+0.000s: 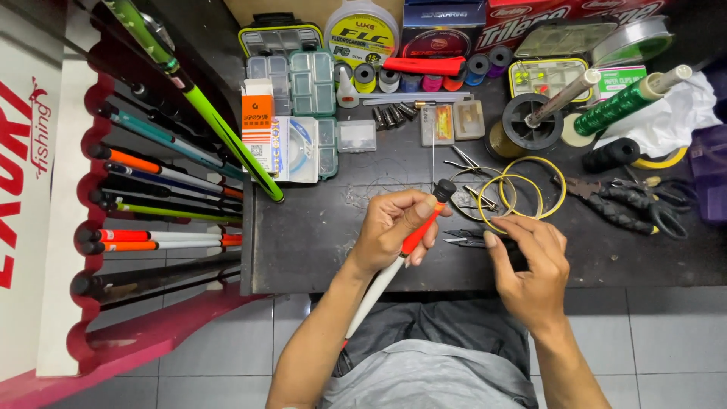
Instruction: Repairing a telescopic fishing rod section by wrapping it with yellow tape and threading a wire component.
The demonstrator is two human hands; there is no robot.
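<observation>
My left hand (390, 227) is clamped around a rod (401, 254), its black tip at one o'clock and the white butt running toward seven, over my lap. My right hand (530, 265) hovers with loose, spread fingers, holding nothing, just above small snips (463, 238) at the table (303, 242) edge. The yellow line coils (522, 193) sit at twelve o'clock from it. I judge that a careless reach could snag the coils, or knock the snips off the edge.

Orange-and-white rod (409, 246) (black tip), yellow line coils (522, 195)
</observation>
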